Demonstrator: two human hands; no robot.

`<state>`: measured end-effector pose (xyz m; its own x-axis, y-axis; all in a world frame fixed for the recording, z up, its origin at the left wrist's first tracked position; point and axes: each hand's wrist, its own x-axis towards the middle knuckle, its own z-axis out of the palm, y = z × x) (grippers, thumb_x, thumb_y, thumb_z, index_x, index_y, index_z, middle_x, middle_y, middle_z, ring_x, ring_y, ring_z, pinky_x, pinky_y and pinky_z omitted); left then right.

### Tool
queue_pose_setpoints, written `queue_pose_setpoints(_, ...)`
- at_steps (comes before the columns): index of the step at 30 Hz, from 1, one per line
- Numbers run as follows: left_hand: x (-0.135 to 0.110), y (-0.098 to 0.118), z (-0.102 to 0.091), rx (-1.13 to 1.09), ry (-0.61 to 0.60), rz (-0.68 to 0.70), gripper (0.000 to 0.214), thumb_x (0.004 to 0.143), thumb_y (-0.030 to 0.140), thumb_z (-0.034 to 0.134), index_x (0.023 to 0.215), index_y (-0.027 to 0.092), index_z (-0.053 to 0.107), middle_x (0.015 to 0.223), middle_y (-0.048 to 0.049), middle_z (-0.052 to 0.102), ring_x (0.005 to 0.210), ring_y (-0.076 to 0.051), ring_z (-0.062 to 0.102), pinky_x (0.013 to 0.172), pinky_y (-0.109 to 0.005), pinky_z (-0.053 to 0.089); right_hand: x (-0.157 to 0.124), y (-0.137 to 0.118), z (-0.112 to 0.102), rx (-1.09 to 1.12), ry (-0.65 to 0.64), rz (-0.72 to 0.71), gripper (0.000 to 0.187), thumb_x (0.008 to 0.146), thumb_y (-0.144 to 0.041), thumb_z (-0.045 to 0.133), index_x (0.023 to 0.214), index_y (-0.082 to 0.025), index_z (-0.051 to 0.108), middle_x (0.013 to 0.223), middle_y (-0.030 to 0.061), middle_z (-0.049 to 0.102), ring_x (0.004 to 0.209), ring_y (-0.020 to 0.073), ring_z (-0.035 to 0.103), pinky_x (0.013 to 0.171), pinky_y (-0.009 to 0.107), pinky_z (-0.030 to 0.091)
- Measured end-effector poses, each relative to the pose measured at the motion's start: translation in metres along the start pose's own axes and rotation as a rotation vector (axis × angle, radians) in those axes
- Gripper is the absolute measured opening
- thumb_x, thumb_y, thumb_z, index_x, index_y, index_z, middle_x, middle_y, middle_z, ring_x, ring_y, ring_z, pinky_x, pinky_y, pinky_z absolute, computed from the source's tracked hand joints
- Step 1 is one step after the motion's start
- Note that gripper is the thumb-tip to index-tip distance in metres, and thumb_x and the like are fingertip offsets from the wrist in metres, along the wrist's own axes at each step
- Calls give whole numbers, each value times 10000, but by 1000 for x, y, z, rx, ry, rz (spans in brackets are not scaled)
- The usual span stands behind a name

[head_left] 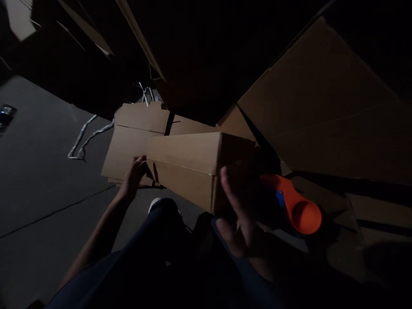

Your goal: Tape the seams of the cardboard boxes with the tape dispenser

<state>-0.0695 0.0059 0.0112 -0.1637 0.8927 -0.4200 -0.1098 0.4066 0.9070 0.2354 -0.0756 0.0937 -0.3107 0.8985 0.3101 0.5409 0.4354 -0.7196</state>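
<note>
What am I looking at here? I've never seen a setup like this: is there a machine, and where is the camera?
There is no machine: these are a person's two bare hands, filmed by a camera worn on the head, looking forward and down. This one dim picture is the only view. The left hand is at the left end of a cardboard box; it is too dark to judge how firmly it holds. The right hand, fingers spread, is by the other end; contact is unclear. Beyond the box, flat cardboard sheets lie on the grey floor. An orange object with a blue part is to the right.
</note>
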Motion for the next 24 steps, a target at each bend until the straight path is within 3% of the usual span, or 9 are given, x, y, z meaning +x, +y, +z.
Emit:
queue_pose_setpoints(4,13,-34,-5,222,99,-14,549,762,628,702,1061,184,583,1113,-89,641,1084,-275,605,893,-349,489,12,-4,29,-54,30,-178,811,938,-246,536,1625,-170,113,1644,51,255,1519,227,286,1220,428,387)
queue_pose_setpoints(7,13,-37,-5,312,85,38,653,845,683,591,1249,171,560,1407,-161,537,1398,-333,418,1166,-457,301,15,-6,43,-162,-17,-277,832,904,-168,573,1612,-98,143,1602,87,350,1537,205,228,1230,380,376)
queue_pose_setpoints(9,4,-24,1,392,74,120,694,889,669,556,1396,200,493,1583,-158,367,1522,-328,232,1244,-481,130,17,-8,46,-215,-22,-320,772,885,-127,594,1582,-73,268,1584,102,386,1539,204,221,1243,358,356)
queue_pose_setpoints(11,-9,-3,11,428,12,268,729,902,643,561,1497,250,408,1653,-118,254,1553,-326,142,1255,-513,88,18,-9,48,-243,2,-339,674,883,-117,607,1526,-80,406,1575,104,405,1536,204,234,1255,348,330)
queue_pose_setpoints(13,-23,20,23,377,-143,495,723,895,651,554,1508,292,416,1650,-71,281,1558,-331,121,1259,-520,124,18,-11,51,-259,22,-340,604,896,-114,599,1487,-119,474,1564,72,427,1536,180,227,1267,333,298)
queue_pose_setpoints(15,-36,41,34,352,-176,654,779,819,703,623,1474,308,476,1616,-51,348,1558,-361,93,1268,-531,94,17,-13,53,-277,19,-347,572,917,-136,599,1478,-155,488,1555,26,440,1536,145,218,1280,313,258)
queue_pose_setpoints(18,-47,60,44,359,-264,639,838,751,724,691,1442,280,524,1546,-79,447,1543,-411,121,1264,-573,95,14,-15,57,-303,26,-384,510,952,-218,602,1453,-176,515,1545,-23,447,1522,122,265,1285,285,245)
queue_pose_setpoints(24,-49,65,49,403,-362,686,726,852,692,582,1436,263,520,1506,-84,495,1533,-398,176,1267,-581,93,7,-14,61,-386,117,-373,418,977,-343,584,1373,-212,603,1431,-21,604,1461,126,392,1274,284,299)
